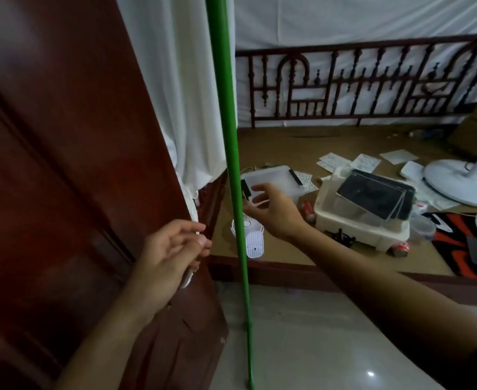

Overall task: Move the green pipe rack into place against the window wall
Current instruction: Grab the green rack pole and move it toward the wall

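One upright green pipe point(229, 142) of the rack runs from the top of the view down to the tiled floor, just right of a dark red wooden cabinet point(62, 164). The remainder of the rack is out of view. My right hand point(274, 212) hovers just right of the pipe with its fingers spread, fingertips close to the pipe but not around it. My left hand point(169, 254) is left of the pipe at the cabinet's edge, pinching a thin white cord-like strip point(188, 277) that runs along that edge.
A white curtain point(186, 94) hangs behind the pipe. A low wooden platform bed with a carved rail point(372, 80) carries plastic boxes point(358, 218), small fans, papers and a fan base point(462, 181). Grey tiled floor point(302, 347) lies below.
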### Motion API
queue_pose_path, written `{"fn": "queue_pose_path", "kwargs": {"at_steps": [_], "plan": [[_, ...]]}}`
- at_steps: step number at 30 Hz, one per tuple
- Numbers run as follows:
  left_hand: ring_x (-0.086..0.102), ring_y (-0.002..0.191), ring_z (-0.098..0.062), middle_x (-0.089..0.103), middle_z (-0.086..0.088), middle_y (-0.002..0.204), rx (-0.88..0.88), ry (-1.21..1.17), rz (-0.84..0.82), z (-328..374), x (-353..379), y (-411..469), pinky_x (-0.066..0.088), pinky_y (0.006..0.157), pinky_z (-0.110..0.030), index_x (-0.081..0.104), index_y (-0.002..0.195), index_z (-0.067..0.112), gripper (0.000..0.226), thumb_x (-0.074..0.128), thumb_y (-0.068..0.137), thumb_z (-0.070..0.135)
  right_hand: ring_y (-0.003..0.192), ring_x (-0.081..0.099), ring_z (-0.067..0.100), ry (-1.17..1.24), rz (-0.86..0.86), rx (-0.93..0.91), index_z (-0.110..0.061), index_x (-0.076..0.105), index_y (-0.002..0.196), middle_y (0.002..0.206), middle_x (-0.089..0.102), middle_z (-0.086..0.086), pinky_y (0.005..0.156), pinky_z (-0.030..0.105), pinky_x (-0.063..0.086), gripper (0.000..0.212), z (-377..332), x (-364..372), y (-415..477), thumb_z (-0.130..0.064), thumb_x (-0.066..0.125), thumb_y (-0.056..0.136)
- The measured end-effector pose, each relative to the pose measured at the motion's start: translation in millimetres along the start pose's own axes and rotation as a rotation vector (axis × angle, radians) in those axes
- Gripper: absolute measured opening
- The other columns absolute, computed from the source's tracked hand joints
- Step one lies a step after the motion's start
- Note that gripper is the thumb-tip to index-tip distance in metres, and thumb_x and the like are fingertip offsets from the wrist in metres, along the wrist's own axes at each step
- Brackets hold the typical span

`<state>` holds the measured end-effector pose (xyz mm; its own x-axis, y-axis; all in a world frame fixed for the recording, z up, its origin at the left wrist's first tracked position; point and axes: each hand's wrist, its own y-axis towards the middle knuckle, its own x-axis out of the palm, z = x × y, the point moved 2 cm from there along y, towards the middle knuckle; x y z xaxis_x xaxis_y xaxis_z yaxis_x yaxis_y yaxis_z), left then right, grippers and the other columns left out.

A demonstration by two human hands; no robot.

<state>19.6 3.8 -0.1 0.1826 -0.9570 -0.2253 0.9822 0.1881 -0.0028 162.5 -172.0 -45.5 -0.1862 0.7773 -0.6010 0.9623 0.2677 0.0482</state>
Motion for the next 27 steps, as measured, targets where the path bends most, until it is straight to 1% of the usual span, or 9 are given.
{"fn": "queue_pose_path", "kwargs": {"at_steps": [3,8,13,17,19,21,23,25,27], "plan": [[0.071,0.079,-0.012,0.074,-0.010,0.088,0.096,0.002,0.030,20,-11,15,0.053,0.066,-0.023,0.064,0.098,0.017,0.023,0.061,0.076,0.021,0.106,0.064,0.027,-0.005,-0.007,0.004,-0.013,0.044,0.132,0.120,0.064,0.010,0.089,0.047,0.056,0.061,-19,16,24,-0.030,0.073,0.081],[0.069,0.082,-0.018,0.070,-0.011,0.094,0.201,0.033,0.077,47,-18,45,0.053,0.069,-0.028,0.062,0.100,0.017,0.017,0.062,0.083,0.016,0.092,0.067,0.032,-0.051,0.000,0.055,-0.009,0.052,0.115,0.102,0.067,0.013,0.081,0.048,0.057,0.036,-22,36,43,-0.034,0.061,0.091],[0.064,0.098,-0.024,0.063,-0.015,0.110,0.272,0.024,0.078,75,-11,77,0.052,0.081,-0.038,0.057,0.114,0.013,0.025,0.056,0.089,0.016,0.088,0.068,0.030,-0.070,0.063,0.034,-0.014,0.057,0.108,0.098,0.071,0.013,0.079,0.053,0.057,0.029,-12,32,38,-0.037,0.058,0.091],[0.056,0.117,-0.018,0.055,-0.005,0.128,0.331,0.015,-0.019,100,8,94,0.044,0.103,-0.038,0.046,0.133,0.019,0.041,0.047,0.094,0.031,0.085,0.068,0.028,-0.081,0.106,0.024,-0.013,0.057,0.102,0.094,0.071,0.012,0.075,0.051,0.058,0.026,-7,24,5,-0.036,0.058,0.092],[0.052,0.121,-0.014,0.053,-0.004,0.130,0.357,-0.004,-0.139,110,28,96,0.042,0.105,-0.033,0.041,0.137,0.024,0.042,0.038,0.096,0.035,0.083,0.068,0.025,-0.082,0.116,0.019,-0.015,0.054,0.099,0.092,0.070,0.006,0.074,0.046,0.058,0.022,-3,21,-14,-0.036,0.058,0.092],[0.057,0.113,-0.016,0.057,-0.011,0.125,0.395,-0.052,-0.280,117,51,96,0.046,0.097,-0.031,0.046,0.124,0.028,0.031,0.032,0.097,0.037,0.080,0.066,0.020,-0.095,0.129,0.020,-0.019,0.053,0.099,0.088,0.066,-0.001,0.072,0.042,0.058,0.019,1,17,-31,-0.036,0.058,0.092],[0.066,0.098,-0.023,0.066,-0.016,0.105,0.422,-0.124,-0.360,121,70,94,0.050,0.087,-0.033,0.048,0.111,0.025,0.024,0.032,0.097,0.037,0.079,0.067,0.019,-0.101,0.165,0.020,-0.020,0.053,0.100,0.088,0.068,-0.002,0.071,0.044,0.058,0.025,4,12,-50,-0.043,0.056,0.090],[0.069,0.083,-0.028,0.067,-0.011,0.083,0.454,-0.162,-0.423,123,84,92,0.054,0.079,-0.033,0.049,0.110,0.019,0.027,0.032,0.098,0.035,0.081,0.069,0.020,-0.084,0.212,0.042,-0.021,0.053,0.103,0.093,0.072,0.002,0.073,0.047,0.059,0.041,7,4,-69,-0.057,0.048,0.084],[0.065,0.071,-0.028,0.061,-0.009,0.071,0.489,-0.198,-0.515,126,99,86,0.055,0.075,-0.036,0.050,0.103,0.017,0.024,0.033,0.098,0.034,0.081,0.070,0.021,-0.067,0.267,0.071,-0.019,0.053,0.106,0.093,0.073,0.006,0.072,0.048,0.059,0.043,14,-5,-85,-0.055,0.049,0.084]]}}
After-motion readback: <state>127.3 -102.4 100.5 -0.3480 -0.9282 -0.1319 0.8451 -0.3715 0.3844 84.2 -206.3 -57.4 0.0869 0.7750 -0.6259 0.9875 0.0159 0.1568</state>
